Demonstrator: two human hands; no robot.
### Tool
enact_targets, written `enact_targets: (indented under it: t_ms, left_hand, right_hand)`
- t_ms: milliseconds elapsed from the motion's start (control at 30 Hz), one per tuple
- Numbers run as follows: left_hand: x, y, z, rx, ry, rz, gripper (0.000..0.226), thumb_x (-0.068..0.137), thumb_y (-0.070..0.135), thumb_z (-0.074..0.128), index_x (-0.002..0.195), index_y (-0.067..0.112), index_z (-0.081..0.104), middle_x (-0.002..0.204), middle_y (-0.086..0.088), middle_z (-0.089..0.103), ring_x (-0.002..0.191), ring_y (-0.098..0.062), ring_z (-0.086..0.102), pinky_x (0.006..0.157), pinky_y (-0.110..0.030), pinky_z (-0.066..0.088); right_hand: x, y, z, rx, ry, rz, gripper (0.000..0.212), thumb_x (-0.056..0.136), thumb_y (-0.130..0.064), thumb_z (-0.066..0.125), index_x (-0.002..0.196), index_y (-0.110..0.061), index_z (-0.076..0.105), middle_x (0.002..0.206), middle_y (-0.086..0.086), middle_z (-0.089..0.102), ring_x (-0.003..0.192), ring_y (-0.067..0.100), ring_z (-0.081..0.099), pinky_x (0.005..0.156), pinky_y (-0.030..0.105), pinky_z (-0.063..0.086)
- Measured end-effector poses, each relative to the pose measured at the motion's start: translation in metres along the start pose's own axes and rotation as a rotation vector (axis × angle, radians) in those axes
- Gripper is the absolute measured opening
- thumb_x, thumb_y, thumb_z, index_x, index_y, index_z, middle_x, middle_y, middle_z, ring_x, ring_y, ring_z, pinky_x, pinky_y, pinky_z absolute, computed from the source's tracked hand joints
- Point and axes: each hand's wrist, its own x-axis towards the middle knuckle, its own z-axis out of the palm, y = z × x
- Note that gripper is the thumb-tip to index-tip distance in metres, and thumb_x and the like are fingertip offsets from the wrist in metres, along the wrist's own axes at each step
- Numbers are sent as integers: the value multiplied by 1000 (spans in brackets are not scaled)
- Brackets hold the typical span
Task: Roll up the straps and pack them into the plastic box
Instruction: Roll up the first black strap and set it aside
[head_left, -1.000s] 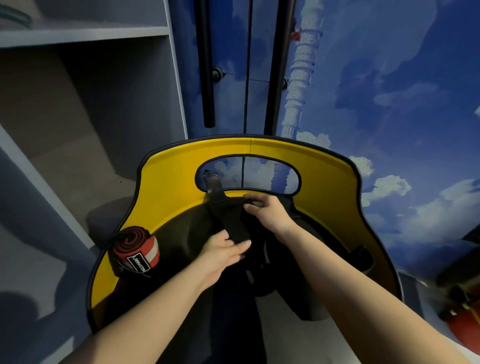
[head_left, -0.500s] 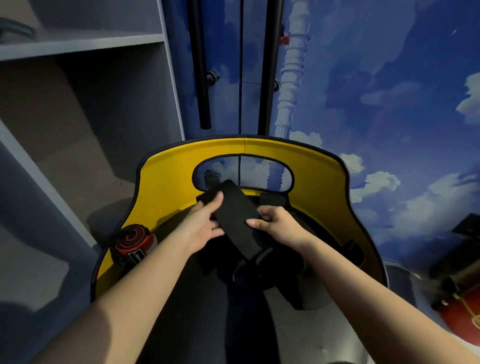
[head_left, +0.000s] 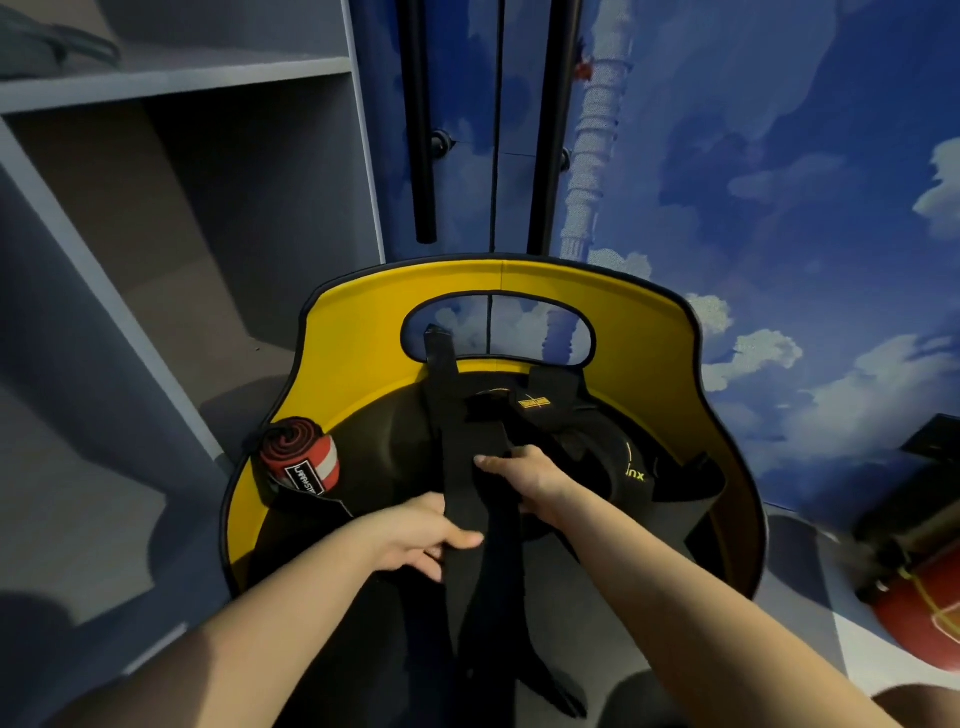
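A long black strap (head_left: 457, 426) runs from the handle cut-out of a yellow-walled box (head_left: 649, 332) down toward me, over the dark pile inside. My left hand (head_left: 421, 540) pinches the strap's near part between thumb and fingers. My right hand (head_left: 524, 475) grips the strap's right edge a little farther in. A rolled red, black and white strap (head_left: 301, 457) lies inside the box against its left wall. More black straps with yellow logos (head_left: 540, 405) are heaped behind my right hand.
Grey shelving (head_left: 171, 156) stands to the left of the box. Blue cloud-printed cabinet doors with long black handles (head_left: 423, 130) rise behind it. A red round object (head_left: 930, 608) sits on the floor at far right.
The black strap, half a second ago folded up between both hands, is stretched out lengthwise toward me. My left hand has pulled back nearer to me; my right hand stays near the middle.
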Motion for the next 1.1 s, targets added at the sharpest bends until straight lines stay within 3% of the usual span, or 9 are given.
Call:
enact_targets:
  t_ms: [167, 367, 500, 600, 700, 867, 967, 1033, 1100]
  left_hand:
    - [4, -5, -14, -136, 335, 30, 66, 89, 46, 56, 140, 15, 29, 132, -16, 51, 108, -33, 61, 67, -36, 58]
    - [20, -4, -15, -84, 442, 65, 33, 92, 20, 58, 122, 12, 47, 123, -16, 56, 105, -30, 61, 56, -32, 53]
    - [21, -5, -16, 65, 298, -52, 22, 96, 15, 50, 116, 5, 47, 118, -16, 59, 103, -32, 62, 51, -30, 53]
    - [18, -4, -20, 152, 211, -114, 27, 98, 16, 48, 122, 4, 44, 107, -13, 59, 94, -27, 64, 49, -27, 54]
    - [17, -1, -28, 233, 189, -164, 40, 97, 17, 50, 132, 1, 39, 100, -13, 61, 78, -19, 66, 54, -29, 57]
    - [9, 10, -39, 315, 183, -222, 52, 94, 22, 55, 136, 1, 33, 95, -9, 59, 73, -14, 65, 63, -32, 58]
    - [9, 19, -40, 423, 382, -63, 65, 86, 33, 65, 138, 13, 31, 121, -9, 51, 94, -18, 60, 60, -30, 54]
    - [11, 26, -35, 520, 557, 177, 66, 83, 45, 64, 138, 28, 33, 136, -8, 40, 120, -25, 48, 83, -36, 51]
    - [10, 32, -22, 650, 536, 358, 63, 84, 50, 60, 139, 36, 35, 145, -4, 31, 134, -25, 33, 106, -38, 37]
  right_hand:
    - [-12, 12, 9, -31, -167, 55, 31, 92, -21, 60, 113, 0, 57, 94, 9, 65, 76, 17, 64, 65, 30, 55]
    - [-22, -14, -4, -488, 170, -145, 37, 91, -38, 58, 75, -5, 61, 69, 12, 67, 59, 28, 68, 58, 36, 59]
    - [-16, -22, -28, -1038, 556, -555, 28, 89, -32, 59, 104, -10, 64, 104, 12, 63, 100, 32, 57, 82, 35, 46]
    - [-7, -22, -45, -1288, 504, -479, 46, 89, -38, 57, 131, -20, 50, 129, 6, 51, 119, 30, 45, 96, 38, 36]
    - [-2, -17, -57, -1271, 453, -349, 38, 93, -29, 50, 132, -28, 49, 124, 8, 58, 114, 33, 54, 89, 37, 42]
    - [-4, -19, -64, -1110, 616, -412, 27, 98, -27, 42, 116, -20, 62, 104, 13, 67, 97, 37, 61, 66, 33, 40]
    - [-10, -23, -65, -1053, 698, -482, 28, 99, -28, 42, 118, -22, 61, 101, 11, 69, 93, 36, 63, 64, 33, 42]
    - [-15, -26, -65, -991, 745, -510, 28, 98, -30, 43, 118, -23, 61, 101, 11, 69, 93, 37, 62, 65, 34, 44]
    - [-20, -30, -64, -950, 790, -523, 27, 98, -31, 43, 116, -24, 62, 100, 10, 69, 93, 38, 62, 65, 34, 43]
